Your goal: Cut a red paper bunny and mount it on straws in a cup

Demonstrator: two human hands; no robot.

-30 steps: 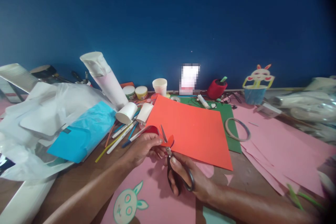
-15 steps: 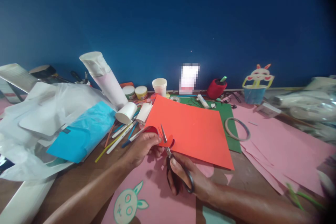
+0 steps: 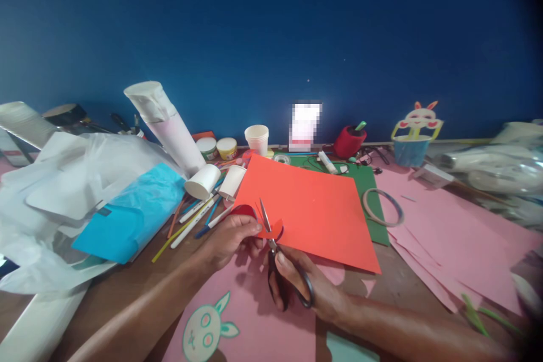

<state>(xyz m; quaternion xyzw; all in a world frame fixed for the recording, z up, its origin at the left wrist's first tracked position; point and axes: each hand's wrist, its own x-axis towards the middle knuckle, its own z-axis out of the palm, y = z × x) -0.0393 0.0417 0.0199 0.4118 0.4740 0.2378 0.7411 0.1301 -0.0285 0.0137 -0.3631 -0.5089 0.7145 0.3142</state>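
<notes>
Scissors (image 3: 272, 244) engaged at the near left part of the sheet (image 3: 316, 212).
Scissors: metal blades, black loop handles; blades slightly parted, tips directed toward the far edge of the table (image 3: 392, 288), handles toward its near edge. Sheet: plain orange-red, broad, set mid-table, its far left corner closest to the table's far edge and its near right corner angled toward the near edge. The left margin curls, exposing a darker red face; a small rounded flap stands just right of the blades. The full extent of the cut is hidden.
</notes>
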